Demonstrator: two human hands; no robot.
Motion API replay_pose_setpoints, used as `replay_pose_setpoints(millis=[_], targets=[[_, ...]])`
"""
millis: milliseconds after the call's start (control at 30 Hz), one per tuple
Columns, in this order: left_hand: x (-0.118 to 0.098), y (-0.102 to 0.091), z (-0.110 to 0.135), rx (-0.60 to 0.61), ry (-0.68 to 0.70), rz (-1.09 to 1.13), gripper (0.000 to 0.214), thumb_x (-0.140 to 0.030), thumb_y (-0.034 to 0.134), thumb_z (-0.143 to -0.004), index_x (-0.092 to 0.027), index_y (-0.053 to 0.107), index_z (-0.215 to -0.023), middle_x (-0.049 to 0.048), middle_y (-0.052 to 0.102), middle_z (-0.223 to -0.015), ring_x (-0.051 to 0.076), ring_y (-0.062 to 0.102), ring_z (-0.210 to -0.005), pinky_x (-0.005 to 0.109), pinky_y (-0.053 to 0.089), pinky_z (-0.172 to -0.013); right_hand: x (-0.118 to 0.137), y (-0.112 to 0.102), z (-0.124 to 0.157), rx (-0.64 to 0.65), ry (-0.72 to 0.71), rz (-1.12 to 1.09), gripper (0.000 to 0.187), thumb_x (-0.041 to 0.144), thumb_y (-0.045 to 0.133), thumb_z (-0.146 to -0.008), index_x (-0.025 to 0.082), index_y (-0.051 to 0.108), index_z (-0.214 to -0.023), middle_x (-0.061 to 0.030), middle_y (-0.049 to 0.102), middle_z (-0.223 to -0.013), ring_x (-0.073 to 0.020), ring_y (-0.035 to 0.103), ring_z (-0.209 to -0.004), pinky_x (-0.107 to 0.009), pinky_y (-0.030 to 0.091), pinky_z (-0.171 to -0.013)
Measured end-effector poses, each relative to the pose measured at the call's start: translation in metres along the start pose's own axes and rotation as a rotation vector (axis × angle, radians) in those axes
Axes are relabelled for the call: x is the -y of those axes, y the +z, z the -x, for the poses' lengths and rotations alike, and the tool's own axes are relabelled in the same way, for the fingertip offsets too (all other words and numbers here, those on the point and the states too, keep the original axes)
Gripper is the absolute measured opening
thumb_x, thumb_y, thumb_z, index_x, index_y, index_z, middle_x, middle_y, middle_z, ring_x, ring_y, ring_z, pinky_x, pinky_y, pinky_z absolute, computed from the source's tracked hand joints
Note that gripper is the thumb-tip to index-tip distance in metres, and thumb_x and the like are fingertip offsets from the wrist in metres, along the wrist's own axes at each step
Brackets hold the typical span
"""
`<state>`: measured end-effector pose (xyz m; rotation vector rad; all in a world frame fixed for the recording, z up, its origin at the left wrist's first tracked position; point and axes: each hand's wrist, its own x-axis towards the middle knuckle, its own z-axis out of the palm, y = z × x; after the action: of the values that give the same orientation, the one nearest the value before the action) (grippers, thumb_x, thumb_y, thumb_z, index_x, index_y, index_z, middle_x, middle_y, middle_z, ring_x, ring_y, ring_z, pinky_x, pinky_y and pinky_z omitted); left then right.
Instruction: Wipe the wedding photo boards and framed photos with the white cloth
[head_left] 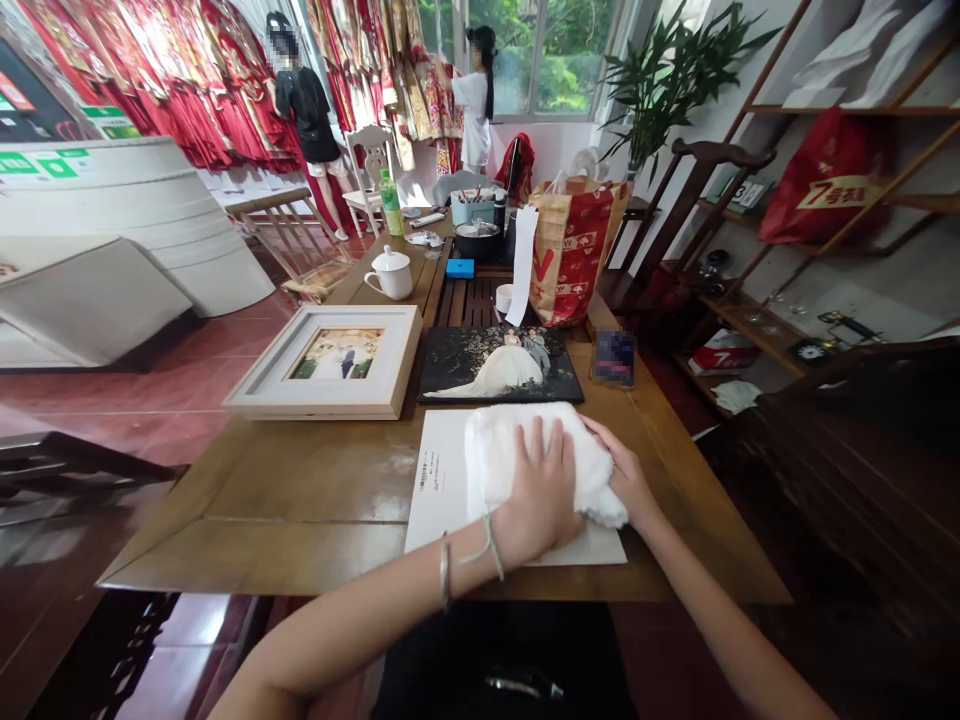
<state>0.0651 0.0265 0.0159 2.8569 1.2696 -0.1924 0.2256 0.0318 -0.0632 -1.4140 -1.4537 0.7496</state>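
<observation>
A folded white towel [491, 450] lies over a flat white panel [442, 520] with a barcode label at its left side, near the table's front edge. My left hand [544, 490] rests on top of the towel, palm down with fingers spread. At the panel's right edge, my right hand [630, 480] is closed around the side, its fingertips partly hidden by the towel. Just beyond the panel lies a dark wedding photo print [502, 365]. To its left is a pale wooden picture frame [322, 362] holding a smaller couple photo.
A phone [613, 358] lies right of the print. Farther back on the table [300, 490] stand a paper bag [574, 250], a lidded white cup [390, 273], a green bottle [391, 203] and a blue box [460, 268]. Two people stand by hanging red garments.
</observation>
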Motion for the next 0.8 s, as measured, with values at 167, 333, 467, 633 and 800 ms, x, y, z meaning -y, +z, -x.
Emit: replay_pose_setpoints(millis=[167,333,467,633,800], targets=[[0.01,0.002,-0.032,-0.035,-0.005,-0.025,0.083,-0.044,0.056,-0.082,-0.001,0.025,-0.145,0.0225,0.016,-0.153,0.043,0.014,-0.139,0.059,0.017,-0.11,-0.004,-0.001,0.0,-0.08,-0.03,-0.012,0.044,0.037,0.042,-0.09,0.022,0.053,-0.13,-0.0077,0.061,-0.13,-0.0271,0.057,-0.12,-0.04,0.045,-0.099],[-0.012,0.002,0.012,0.007,0.072,-0.047,0.086,-0.048,0.057,-0.08,0.0,0.025,-0.145,0.022,0.018,-0.153,0.045,0.012,-0.139,0.06,0.018,-0.11,0.0,0.001,-0.001,-0.085,0.004,-0.033,0.042,0.042,0.042,-0.092,0.023,0.056,-0.127,-0.0086,0.06,-0.132,-0.0254,0.055,-0.122,-0.042,0.042,-0.104],[-0.037,0.006,0.064,0.008,0.198,-0.058,0.088,-0.052,0.055,-0.08,0.0,0.027,-0.145,0.0218,0.016,-0.153,0.046,0.009,-0.139,0.063,0.017,-0.11,0.003,0.003,-0.002,-0.055,-0.002,-0.063,0.041,0.045,0.043,-0.092,0.023,0.059,-0.124,-0.0089,0.056,-0.137,-0.0239,0.051,-0.127,-0.042,0.038,-0.108],[-0.04,0.006,0.081,0.046,0.226,0.004,0.087,-0.053,0.053,-0.08,-0.003,0.026,-0.146,0.0192,0.015,-0.154,0.043,0.01,-0.14,0.06,0.021,-0.111,0.005,0.003,-0.001,-0.036,-0.055,-0.012,0.039,0.044,0.045,-0.092,0.025,0.062,-0.122,-0.0072,0.055,-0.138,-0.0238,0.049,-0.129,-0.043,0.037,-0.109],[-0.016,-0.003,0.03,0.055,-0.004,-0.043,0.089,-0.051,0.055,-0.081,0.0,0.021,-0.146,0.0213,0.015,-0.153,0.044,0.009,-0.139,0.06,0.019,-0.111,0.005,0.002,-0.001,0.0,-0.088,0.044,0.039,0.041,0.047,-0.091,0.026,0.062,-0.123,-0.0065,0.059,-0.134,-0.0244,0.053,-0.125,-0.044,0.039,-0.108]])
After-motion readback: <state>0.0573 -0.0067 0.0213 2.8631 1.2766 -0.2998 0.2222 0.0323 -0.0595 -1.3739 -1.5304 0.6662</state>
